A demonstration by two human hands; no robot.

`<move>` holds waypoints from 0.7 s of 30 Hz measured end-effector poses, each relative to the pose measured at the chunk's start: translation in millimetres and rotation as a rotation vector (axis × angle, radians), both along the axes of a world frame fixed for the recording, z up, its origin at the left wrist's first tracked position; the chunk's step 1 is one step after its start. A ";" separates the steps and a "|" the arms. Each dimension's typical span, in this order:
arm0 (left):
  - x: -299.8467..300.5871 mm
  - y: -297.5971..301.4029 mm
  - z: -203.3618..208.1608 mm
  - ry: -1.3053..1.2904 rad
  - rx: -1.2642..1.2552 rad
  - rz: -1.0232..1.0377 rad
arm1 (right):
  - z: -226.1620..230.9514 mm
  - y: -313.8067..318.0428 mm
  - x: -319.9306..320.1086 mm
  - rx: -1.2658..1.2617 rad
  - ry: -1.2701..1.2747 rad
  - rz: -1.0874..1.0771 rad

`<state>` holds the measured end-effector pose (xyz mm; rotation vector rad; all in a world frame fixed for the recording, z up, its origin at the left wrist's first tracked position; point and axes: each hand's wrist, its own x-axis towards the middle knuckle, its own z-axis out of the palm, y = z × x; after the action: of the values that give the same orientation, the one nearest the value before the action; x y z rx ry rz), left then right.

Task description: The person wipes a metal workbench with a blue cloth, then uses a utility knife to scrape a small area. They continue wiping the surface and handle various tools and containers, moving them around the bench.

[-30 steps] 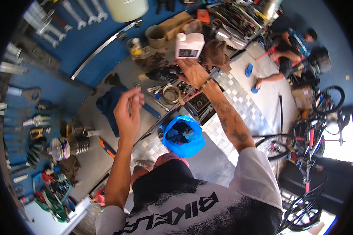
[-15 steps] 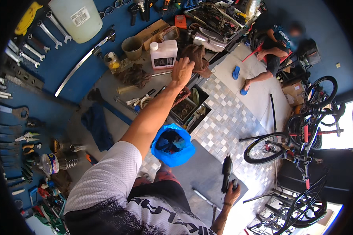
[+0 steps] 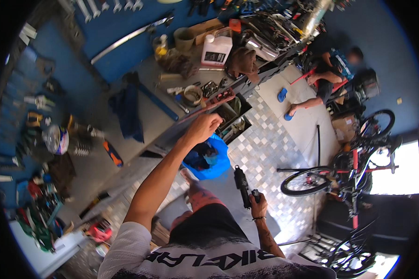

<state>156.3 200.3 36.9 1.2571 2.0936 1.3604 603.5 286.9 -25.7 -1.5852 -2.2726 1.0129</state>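
My right hand (image 3: 258, 204) is wrapped around a black bike rear shock (image 3: 242, 186), held low over the floor. My left hand (image 3: 204, 127) hovers with curled fingers just above the blue-bagged bin (image 3: 220, 163), beside the open drawer (image 3: 247, 122). Whatever those fingers hold, if anything, is hidden. Dark crumpled waste shows inside the bag. Farther off on the bench, a brown rag (image 3: 243, 61) lies next to a white jug (image 3: 216, 50) of pinkish liquid.
The workbench (image 3: 146, 128) bears a dark blue cloth (image 3: 127, 111), a long blue-handled tool (image 3: 156, 100) and an orange-and-blue tool (image 3: 112, 154). A seated person (image 3: 333, 69) is at the far right. Bicycles (image 3: 354, 169) stand along the right side.
My left hand has left the brown rag's side and drawn back to above the blue bag. The shock in my right hand has moved left and up in view. My view has shifted.
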 end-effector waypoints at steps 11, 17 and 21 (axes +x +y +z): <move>27.5 -14.0 36.4 -0.042 0.012 0.257 | 6.7 64.1 -23.2 0.003 -0.022 0.246; -38.2 151.2 27.9 0.269 0.021 0.335 | 8.6 144.4 -27.3 -0.015 0.034 0.216; -81.7 262.4 -5.8 0.640 -0.153 0.508 | 14.8 218.9 -0.1 -0.050 0.112 0.088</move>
<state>74.6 462.7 31.1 1.2579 3.0581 1.0097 603.4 505.7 -10.9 -1.4198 -2.2760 1.1576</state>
